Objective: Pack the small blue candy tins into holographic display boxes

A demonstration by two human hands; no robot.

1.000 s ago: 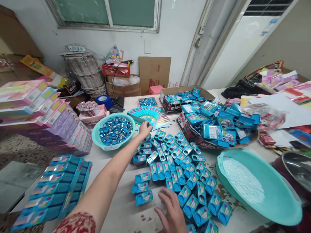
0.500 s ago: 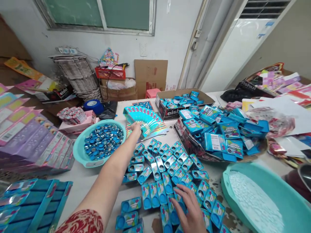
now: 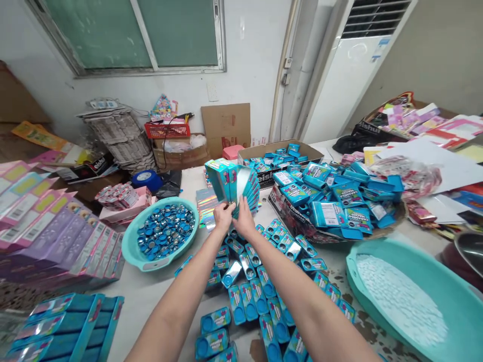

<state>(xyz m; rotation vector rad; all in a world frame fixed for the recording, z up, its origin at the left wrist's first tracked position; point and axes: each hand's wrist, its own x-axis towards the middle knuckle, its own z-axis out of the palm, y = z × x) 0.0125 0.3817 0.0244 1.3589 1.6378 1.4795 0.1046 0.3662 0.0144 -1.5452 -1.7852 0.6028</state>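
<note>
Both hands are raised over the far middle of the table, at a fanned stack of blue printed card sheets (image 3: 247, 186). My left hand (image 3: 223, 217) is closed on the stack's lower left edge. My right hand (image 3: 244, 219) grips its lower right side, fingers pointing up along the sheets. On the left the sheets stand upright, and on the right they spread like a fan. Below my hands, many small blue tins (image 3: 248, 301) with round holes or recesses in their tops crowd the table. Shiny holographic sheets (image 3: 206, 203) lie just left of the stack.
Left stands a turquoise basin (image 3: 130, 254) of small round blue and silver pieces. Blue cartons (image 3: 56, 327) and purple boxes (image 3: 71, 231) fill the left side. To the right are a carton heaped with blue packs (image 3: 335, 196) and a turquoise basin (image 3: 458, 301) of white pieces.
My left hand has lifted the fanned sheets upright from the table. My right hand has left the tins at the front and reached forward to grip the sheets too. The view has shifted.
</note>
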